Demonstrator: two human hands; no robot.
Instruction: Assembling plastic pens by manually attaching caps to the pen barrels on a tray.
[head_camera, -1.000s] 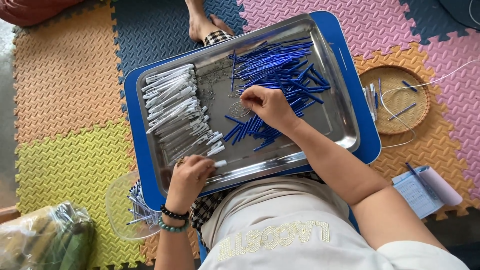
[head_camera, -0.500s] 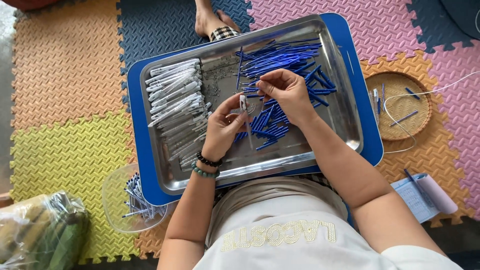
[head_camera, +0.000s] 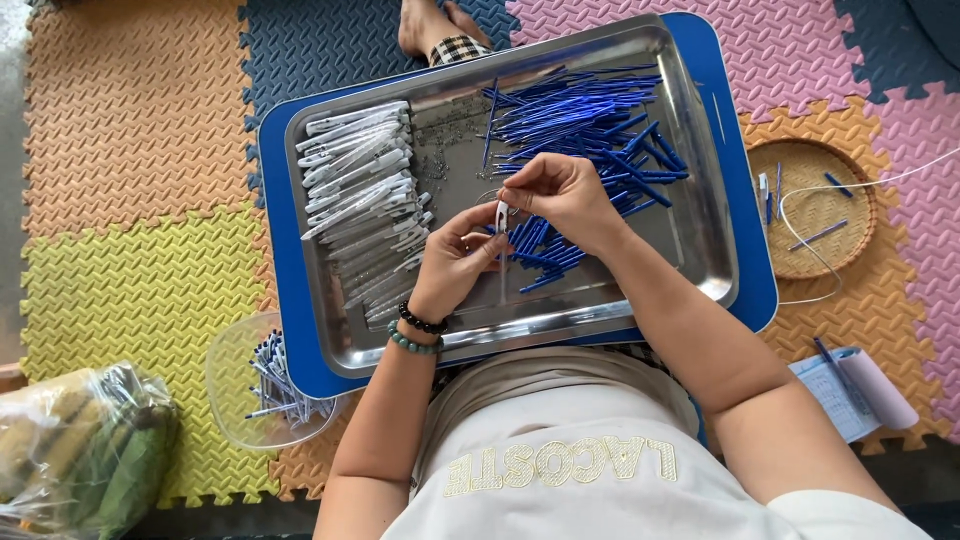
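Observation:
My left hand (head_camera: 455, 262) holds a white pen barrel (head_camera: 501, 222) upright over the steel tray (head_camera: 700, 180). My right hand (head_camera: 560, 192) is pinched at the top of that same barrel, fingers closed on a small part too tiny to make out. Beneath both hands lies a heap of blue pen refills (head_camera: 590, 130) on the tray's right half. A row of white pen barrels (head_camera: 360, 190) lies stacked on the tray's left half. Tiny metal springs (head_camera: 450, 150) are scattered between the two piles.
The steel tray rests on a blue tray (head_camera: 750, 250) over coloured foam floor mats (head_camera: 130, 150). A clear plastic bowl (head_camera: 235, 385) with finished pens sits at the lower left, a wicker basket (head_camera: 815, 205) at the right, a notepad (head_camera: 850, 390) at the lower right. Someone's bare feet (head_camera: 430, 25) are beyond the tray.
My left hand rose from the tray's near edge with a white barrel and met my right hand over the blue refills. Both hands now work on the barrel together.

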